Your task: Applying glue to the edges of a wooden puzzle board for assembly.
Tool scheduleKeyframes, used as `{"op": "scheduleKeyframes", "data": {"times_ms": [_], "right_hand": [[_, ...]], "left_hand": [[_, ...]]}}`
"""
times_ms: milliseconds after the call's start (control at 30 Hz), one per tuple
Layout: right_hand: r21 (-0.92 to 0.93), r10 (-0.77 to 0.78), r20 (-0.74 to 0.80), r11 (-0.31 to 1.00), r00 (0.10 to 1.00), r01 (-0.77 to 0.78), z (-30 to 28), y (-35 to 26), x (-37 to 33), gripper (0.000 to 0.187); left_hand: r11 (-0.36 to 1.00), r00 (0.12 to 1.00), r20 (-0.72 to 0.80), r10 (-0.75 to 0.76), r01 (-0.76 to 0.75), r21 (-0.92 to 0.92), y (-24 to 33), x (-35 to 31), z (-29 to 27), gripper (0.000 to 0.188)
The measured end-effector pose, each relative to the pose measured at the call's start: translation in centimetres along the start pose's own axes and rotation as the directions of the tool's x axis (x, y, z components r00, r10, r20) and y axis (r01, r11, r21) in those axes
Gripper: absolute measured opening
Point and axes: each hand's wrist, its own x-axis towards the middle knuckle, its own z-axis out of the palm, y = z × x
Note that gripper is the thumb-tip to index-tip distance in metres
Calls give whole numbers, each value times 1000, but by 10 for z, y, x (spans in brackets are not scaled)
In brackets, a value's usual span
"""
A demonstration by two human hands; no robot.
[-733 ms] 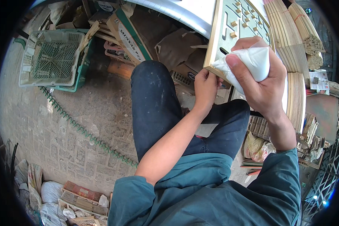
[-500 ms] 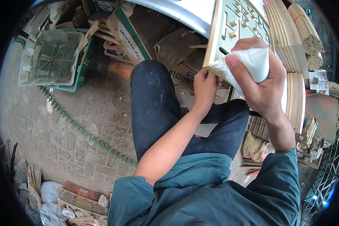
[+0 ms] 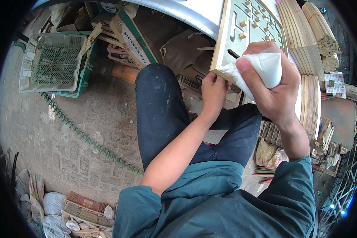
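My right hand (image 3: 276,85) is wrapped round a soft white plastic squeeze bag (image 3: 267,65) with white contents, thumb pressed on its side. The bag's narrow end points down-left to the near corner of a wood-framed board (image 3: 215,59). Whether anything comes out of the tip is too small to tell. At that same corner my left hand (image 3: 214,93) pinches the frame's edge from the near side, its fingertips partly hidden under the board. Several small wooden blocks (image 3: 242,35) stand on the board's greenish face, among dark slots. My right hand covers the board's near right part.
Bundled wood strips (image 3: 295,31) lie right of the board on the white table (image 3: 202,12). Stacked crates (image 3: 24,75) stand at far left, with a green coiled hose (image 3: 81,133) across the brick floor. A cardboard box (image 3: 135,43) leans under the table.
Hardly anything differs. The board, both hands and the bag appear very slightly further left in the view, and both hands keep their hold.
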Motion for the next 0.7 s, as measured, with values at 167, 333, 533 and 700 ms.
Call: {"op": "scheduleKeyframes", "data": {"times_ms": [167, 333, 533, 700], "right_hand": [[11, -4, 10, 1000, 1000, 4, -1, 2, -1, 19], [22, 20, -5, 1000, 1000, -20, -1, 2, -3, 17], [57, 120, 29, 991, 992, -121, -4, -4, -7, 11], [63, 129, 40, 989, 991, -131, -4, -3, -9, 11]], "left_hand": [[1000, 1000, -7, 20, -20, -2, -1, 1, 2, 18], [1000, 1000, -11, 13, -13, -22, -3, 2, 1, 16], [1000, 1000, -12, 4, -4, -3, -4, 3, 3, 14], [1000, 1000, -26, 5, -5, -5, -6, 4, 0, 15]]}}
